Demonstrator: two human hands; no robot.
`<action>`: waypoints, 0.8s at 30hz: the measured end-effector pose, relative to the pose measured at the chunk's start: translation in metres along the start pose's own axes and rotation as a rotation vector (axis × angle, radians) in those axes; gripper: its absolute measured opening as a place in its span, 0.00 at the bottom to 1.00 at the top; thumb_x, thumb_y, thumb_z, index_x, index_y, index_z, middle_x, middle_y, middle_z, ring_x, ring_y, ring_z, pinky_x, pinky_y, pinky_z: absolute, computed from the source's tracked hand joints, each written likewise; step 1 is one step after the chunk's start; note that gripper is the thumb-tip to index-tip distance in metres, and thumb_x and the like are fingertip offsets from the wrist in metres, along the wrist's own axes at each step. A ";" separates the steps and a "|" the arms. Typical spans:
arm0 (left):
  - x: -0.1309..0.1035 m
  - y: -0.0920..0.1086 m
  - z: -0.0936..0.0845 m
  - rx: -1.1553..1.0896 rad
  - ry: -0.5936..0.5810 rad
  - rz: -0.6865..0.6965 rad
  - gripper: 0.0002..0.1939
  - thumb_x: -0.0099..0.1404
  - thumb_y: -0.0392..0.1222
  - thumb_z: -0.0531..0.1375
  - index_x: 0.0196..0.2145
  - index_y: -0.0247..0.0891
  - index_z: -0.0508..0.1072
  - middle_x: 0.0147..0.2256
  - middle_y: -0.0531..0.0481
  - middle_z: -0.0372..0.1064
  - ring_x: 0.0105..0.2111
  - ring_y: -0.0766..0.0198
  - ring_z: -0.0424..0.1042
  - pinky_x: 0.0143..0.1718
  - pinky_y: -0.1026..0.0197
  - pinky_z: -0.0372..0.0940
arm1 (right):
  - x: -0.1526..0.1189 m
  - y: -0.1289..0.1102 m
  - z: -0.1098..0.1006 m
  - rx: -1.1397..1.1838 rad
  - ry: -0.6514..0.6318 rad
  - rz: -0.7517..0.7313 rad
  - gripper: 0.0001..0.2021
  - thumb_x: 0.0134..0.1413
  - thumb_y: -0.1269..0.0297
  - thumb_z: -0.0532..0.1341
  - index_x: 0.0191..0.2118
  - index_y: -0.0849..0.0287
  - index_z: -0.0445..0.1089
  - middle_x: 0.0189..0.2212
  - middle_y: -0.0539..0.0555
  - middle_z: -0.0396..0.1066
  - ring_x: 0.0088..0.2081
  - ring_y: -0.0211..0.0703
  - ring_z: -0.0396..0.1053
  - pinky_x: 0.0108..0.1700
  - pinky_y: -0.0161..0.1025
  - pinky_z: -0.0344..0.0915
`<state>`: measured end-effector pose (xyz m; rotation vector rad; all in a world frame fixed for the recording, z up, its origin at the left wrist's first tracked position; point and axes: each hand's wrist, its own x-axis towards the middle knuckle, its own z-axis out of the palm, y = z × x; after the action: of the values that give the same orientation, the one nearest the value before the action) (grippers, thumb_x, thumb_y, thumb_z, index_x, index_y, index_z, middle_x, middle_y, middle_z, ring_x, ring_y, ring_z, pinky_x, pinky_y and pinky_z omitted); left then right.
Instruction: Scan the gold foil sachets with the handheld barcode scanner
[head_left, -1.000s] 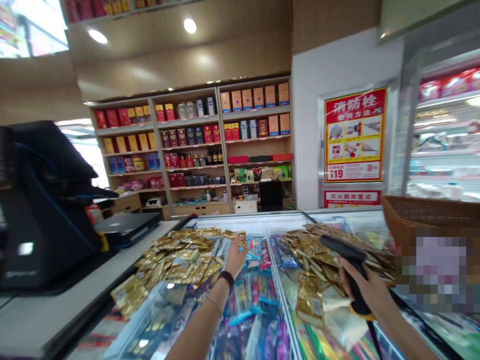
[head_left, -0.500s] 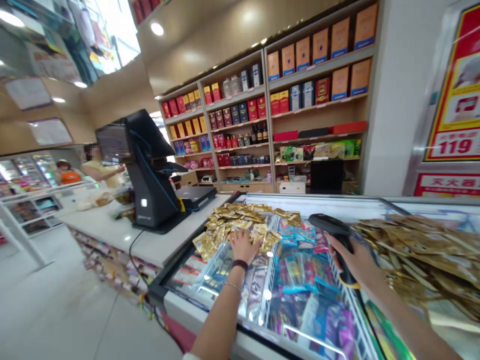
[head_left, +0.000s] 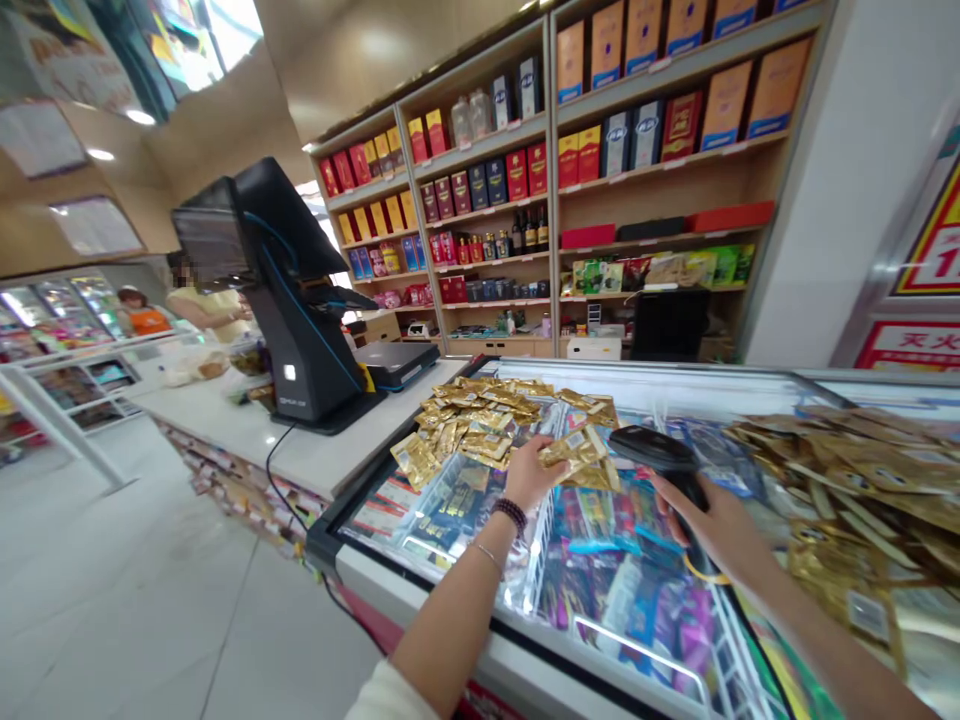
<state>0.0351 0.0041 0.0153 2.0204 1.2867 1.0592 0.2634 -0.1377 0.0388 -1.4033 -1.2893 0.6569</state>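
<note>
My left hand [head_left: 531,474] grips a gold foil packet [head_left: 574,447] with a pale label, held above the glass lid of a chest freezer [head_left: 442,580]. Another gold packet lies just under or behind it; whether I hold that one too is unclear. To the left spreads a pile of gold packets [head_left: 480,412] on the glass. My right hand [head_left: 712,515] is wrapped round the handle of a black barcode scanner [head_left: 654,450], whose head points left toward the held packet. On the right lies a heap of larger gold-brown packets [head_left: 862,485].
A black point-of-sale terminal [head_left: 300,310] and a flat scale [head_left: 397,362] stand on the white counter [head_left: 217,415] at left. Shelves [head_left: 480,225] with boxes and bottles line the back wall. Two people [head_left: 146,315] are farther off at left. A cable [head_left: 279,470] hangs down the counter.
My left hand has moved right from the pile, lifting a gold packet toward the scanner. My right hand still holds the scanner. The view has shifted slightly.
</note>
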 end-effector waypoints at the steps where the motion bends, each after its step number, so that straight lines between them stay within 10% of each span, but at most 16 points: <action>1: 0.000 -0.001 0.000 -0.049 0.006 -0.007 0.13 0.59 0.40 0.71 0.43 0.40 0.80 0.37 0.51 0.81 0.38 0.58 0.79 0.43 0.59 0.71 | -0.001 -0.001 0.000 -0.005 -0.003 -0.005 0.24 0.59 0.36 0.62 0.25 0.51 0.67 0.11 0.47 0.67 0.16 0.41 0.63 0.26 0.41 0.62; 24: 0.002 -0.020 0.005 -0.230 0.103 -0.025 0.16 0.56 0.41 0.73 0.42 0.36 0.81 0.36 0.48 0.81 0.37 0.57 0.79 0.39 0.60 0.72 | -0.009 0.008 0.013 -0.239 -0.024 -0.070 0.24 0.54 0.33 0.60 0.30 0.50 0.70 0.11 0.47 0.67 0.16 0.49 0.67 0.25 0.44 0.59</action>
<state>0.0298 0.0139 -0.0022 1.7951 1.1783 1.2524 0.2524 -0.1410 0.0253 -1.5381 -1.4669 0.4854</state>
